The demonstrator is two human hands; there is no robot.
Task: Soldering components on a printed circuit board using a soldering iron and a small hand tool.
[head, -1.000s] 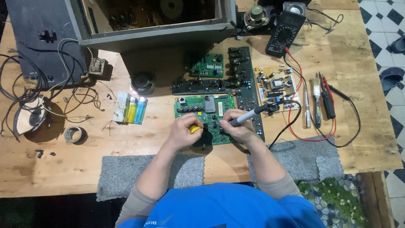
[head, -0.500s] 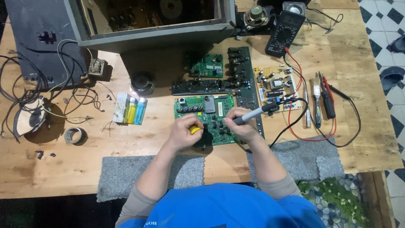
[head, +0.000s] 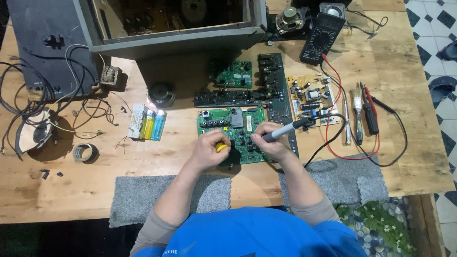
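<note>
Lying under both hands (head: 240,143), green circuit board (head: 238,124) meets soldering iron (head: 285,130).

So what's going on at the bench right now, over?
Left hand shut on yellow object. Right hand shut on soldering iron, tip down at green circuit board. Iron's cord trails right, nothing blocking.
</note>
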